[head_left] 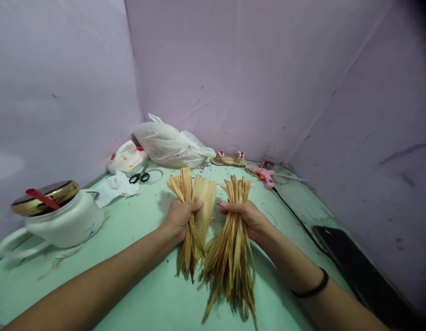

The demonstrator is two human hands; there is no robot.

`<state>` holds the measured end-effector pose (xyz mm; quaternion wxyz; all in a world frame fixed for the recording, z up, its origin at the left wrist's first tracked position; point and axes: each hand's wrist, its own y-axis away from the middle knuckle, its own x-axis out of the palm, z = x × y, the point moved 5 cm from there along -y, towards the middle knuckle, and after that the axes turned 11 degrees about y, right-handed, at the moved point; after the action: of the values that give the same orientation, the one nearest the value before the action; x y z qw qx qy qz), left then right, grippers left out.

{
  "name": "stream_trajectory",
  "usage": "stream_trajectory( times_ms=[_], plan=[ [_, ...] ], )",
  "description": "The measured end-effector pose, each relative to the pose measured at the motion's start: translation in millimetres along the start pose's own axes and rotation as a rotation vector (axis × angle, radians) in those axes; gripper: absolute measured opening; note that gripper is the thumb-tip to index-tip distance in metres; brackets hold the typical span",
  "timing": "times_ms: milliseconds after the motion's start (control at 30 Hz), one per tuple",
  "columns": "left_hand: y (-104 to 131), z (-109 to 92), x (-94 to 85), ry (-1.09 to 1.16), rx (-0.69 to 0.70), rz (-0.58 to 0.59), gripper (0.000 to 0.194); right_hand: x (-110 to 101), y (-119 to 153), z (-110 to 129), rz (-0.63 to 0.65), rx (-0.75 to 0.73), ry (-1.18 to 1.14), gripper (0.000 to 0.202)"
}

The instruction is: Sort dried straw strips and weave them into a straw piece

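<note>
Small bundle (202,220) beside frayed bundle (233,248), seemingly husk

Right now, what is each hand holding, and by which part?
The left hand grips a smaller bundle of tan strips, the right hand a fuller bundle, each by its upper half.

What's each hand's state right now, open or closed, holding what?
Left hand: closed, holding the smaller bundle of dry strips.
Right hand: closed, holding the fuller bundle.

Looks like a little craft corner tbh: pink glue gun (267,176), scissors (140,177), bundled dry strips (233,248), all at a green tabletop (144,292) wedged between scuffed lilac walls (233,82).
</note>
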<state>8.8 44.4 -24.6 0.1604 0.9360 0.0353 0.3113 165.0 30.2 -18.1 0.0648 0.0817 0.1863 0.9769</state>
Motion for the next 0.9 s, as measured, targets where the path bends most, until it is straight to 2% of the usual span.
stream_trajectory(
  times_ms=[133,233,400,700,800,900],
  plan=[
    [5,2,6.3,0.018,-0.044,0.055,0.037,14,9,1,0.189,-0.01,-0.026,0.031],
    [10,3,10.5,0.028,-0.066,0.078,0.04,19,14,0,0.222,0.02,-0.033,0.036],
    [11,3,11.7,0.044,-0.067,0.098,0.041,15,11,-2,0.13,0.002,0.016,0.032],
    [13,5,12.9,0.035,-0.042,0.152,0.043,9,2,-7,-0.047,-0.148,0.193,0.03],
    [14,2,14.7,0.057,-0.046,0.172,0.043,4,-4,-10,-0.104,-0.138,0.203,0.025],
    [12,-4,14.9,0.068,-0.081,0.168,0.037,-10,-12,-5,-0.143,-0.087,0.117,0.018]
  ],
)
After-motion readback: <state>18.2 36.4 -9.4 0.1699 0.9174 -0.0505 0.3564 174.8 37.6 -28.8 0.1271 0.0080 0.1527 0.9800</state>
